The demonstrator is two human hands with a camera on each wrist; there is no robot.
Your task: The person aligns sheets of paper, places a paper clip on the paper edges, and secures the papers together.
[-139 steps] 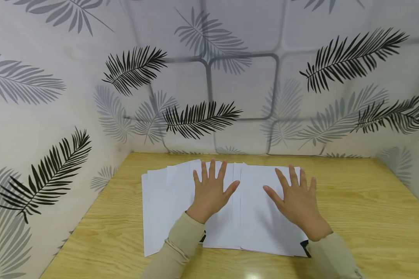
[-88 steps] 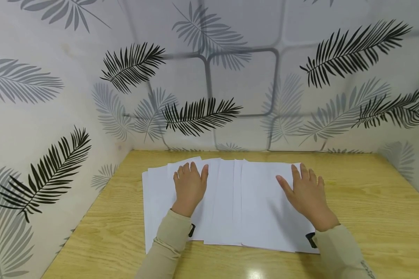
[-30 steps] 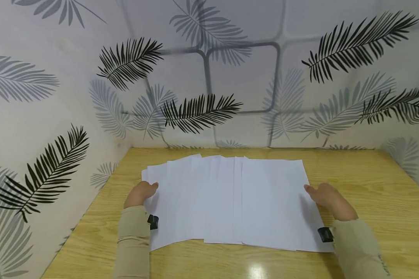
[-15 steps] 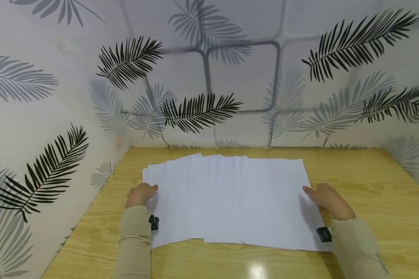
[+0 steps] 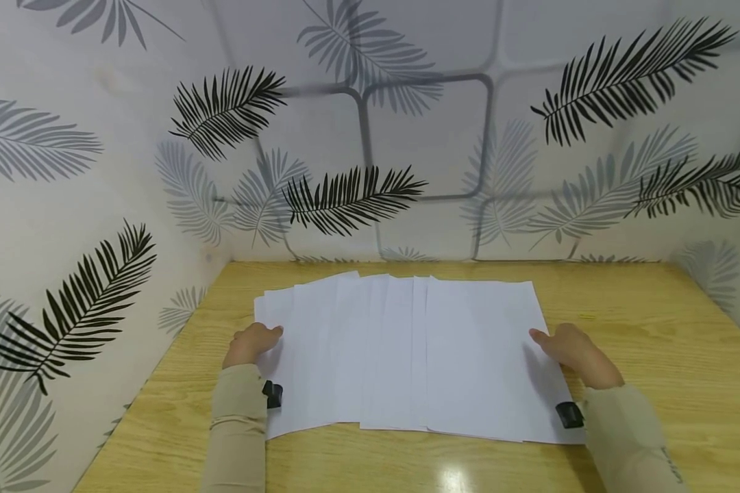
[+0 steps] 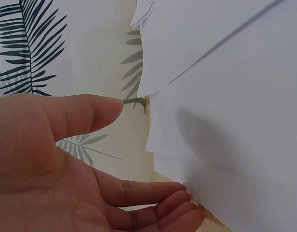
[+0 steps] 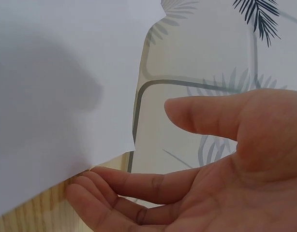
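Several white paper sheets (image 5: 469, 356) lie overlapping in a fan across the table. At the fan's left edge is my left hand (image 5: 251, 344); in the left wrist view its fingertips touch the sheets' edge, and the thumb (image 6: 97, 113) stands apart above the paper. My right hand (image 5: 582, 356) is at the fan's right edge. Seen from the right wrist, its fingers (image 7: 158, 186) meet the paper's edge from the side, while the thumb stays raised off it. Neither hand pinches a sheet. The head view hides most fingers of both hands.
The wooden table (image 5: 647, 342) extends to both sides and in front of the paper. A leaf-patterned wall (image 5: 444, 150) rises behind and along the left. A small yellow mark (image 5: 588, 316) shows on the tabletop right of the sheets. Dark wrist cameras (image 5: 570, 415) overhang the paper.
From spread out over the paper, both hands have moved apart to its left and right edges. In the last second they have edged slightly inward, the leftmost sheets shifting a little right.
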